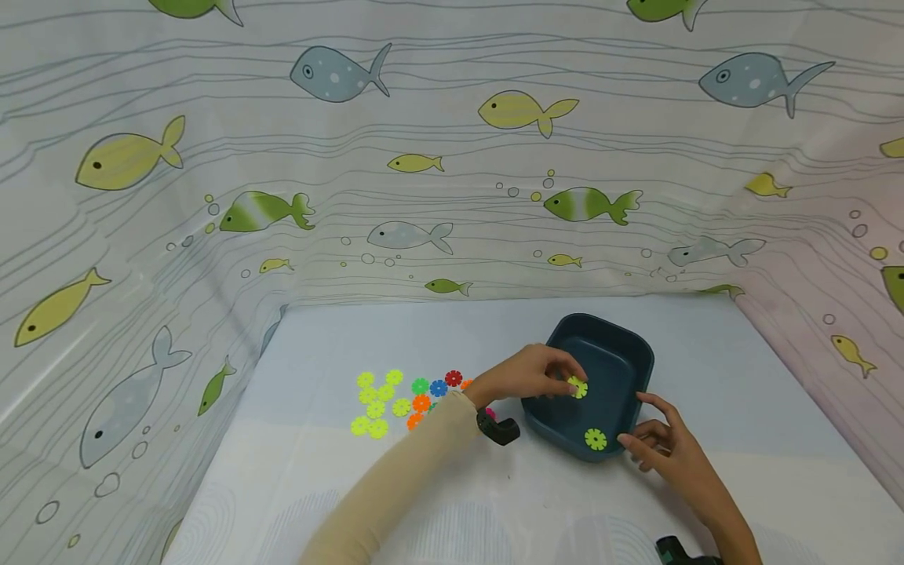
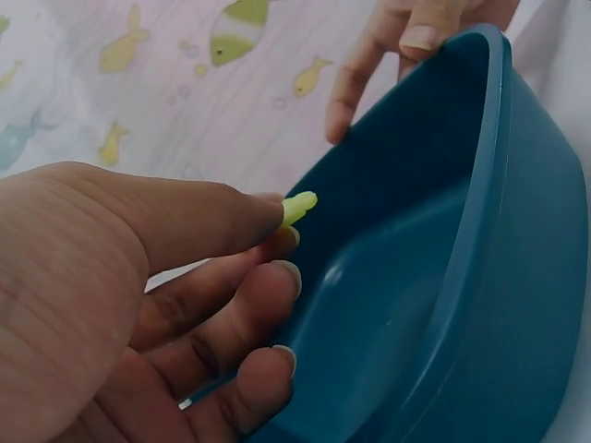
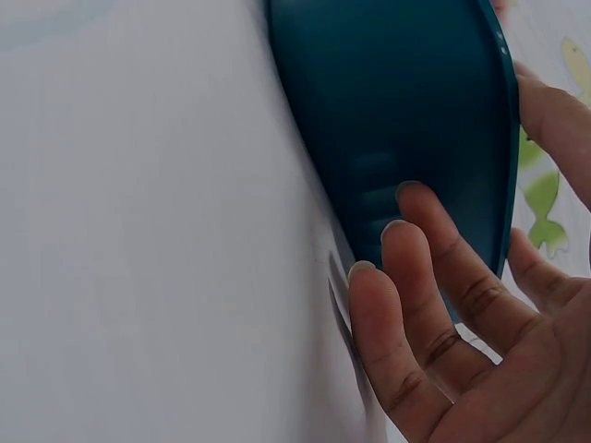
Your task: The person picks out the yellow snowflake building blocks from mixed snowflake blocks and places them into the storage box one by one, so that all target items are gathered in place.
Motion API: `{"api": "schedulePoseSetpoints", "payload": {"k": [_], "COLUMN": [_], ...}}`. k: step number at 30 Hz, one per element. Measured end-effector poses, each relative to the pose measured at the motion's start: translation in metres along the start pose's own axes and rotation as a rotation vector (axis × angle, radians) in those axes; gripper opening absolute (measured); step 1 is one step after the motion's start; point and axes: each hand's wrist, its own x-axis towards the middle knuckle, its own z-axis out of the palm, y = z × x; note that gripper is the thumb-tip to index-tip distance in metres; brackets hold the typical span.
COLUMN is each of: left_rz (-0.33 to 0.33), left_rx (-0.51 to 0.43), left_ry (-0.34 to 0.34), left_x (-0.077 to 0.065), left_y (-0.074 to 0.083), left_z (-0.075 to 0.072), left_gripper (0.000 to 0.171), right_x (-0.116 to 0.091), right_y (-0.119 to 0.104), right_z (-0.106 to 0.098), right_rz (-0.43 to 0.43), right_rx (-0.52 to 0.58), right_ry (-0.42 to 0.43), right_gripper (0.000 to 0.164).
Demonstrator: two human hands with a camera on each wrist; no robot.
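Observation:
My left hand (image 1: pixel 540 373) pinches a yellow-green snowflake disc (image 1: pixel 577 387) between thumb and fingertips, over the inside of a dark blue plastic basin (image 1: pixel 644 357). In the left wrist view the same disc (image 2: pixel 297 208) shows edge-on at the fingertips. Another yellow-green disc (image 1: pixel 595 439) lies on the basin's floor near its front corner. My right hand (image 1: pixel 667 447) holds the basin at its right side, thumb and one finger at the rim. The right wrist view shows more of its curved fingers (image 3: pixel 402 305) beside the outer wall (image 3: pixel 397 120).
Left of the basin, loose yellow-green discs (image 1: pixel 376 409) lie on the white table. Closer to my left wrist are green, blue (image 1: pixel 439 388), red (image 1: pixel 453 378) and orange discs (image 1: pixel 421 403), some hidden behind the sleeve. Fish-printed sheeting (image 1: pixel 424 212) walls the table's back and sides.

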Motion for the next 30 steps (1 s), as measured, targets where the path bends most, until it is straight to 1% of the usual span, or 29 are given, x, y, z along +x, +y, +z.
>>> {"api": "schedulePoseSetpoints", "payload": {"k": [7, 12, 16, 24, 30], "left_rz": [-0.003, -0.008, -0.021, -0.049, -0.064], "left_rx": [0.016, 0.056, 0.088, 0.098, 0.119], "left_ry": [-0.029, -0.061, -0.08, -0.132, -0.158], "left_x": [0.012, 0.022, 0.03, 0.042, 0.052], "left_y": [0.0, 0.002, 0.002, 0.003, 0.0], "left_z": [0.011, 0.016, 0.021, 0.029, 0.034], "left_gripper": [0.02, 0.021, 0.022, 0.021, 0.019], "right_x": [-0.001, -0.002, -0.002, -0.001, -0.001], "right_y": [-0.001, -0.001, 0.002, 0.004, 0.003], "right_z": [0.0, 0.0, 0.001, 0.001, 0.001], "right_rz": [-0.017, -0.025, -0.025, -0.029, -0.017], "right_rx": [-0.004, 0.001, 0.0, 0.001, 0.006], "right_ry": [0.0, -0.001, -0.002, -0.003, -0.002], "right_gripper": [0.08, 0.079, 0.079, 0.08, 0.08]}}
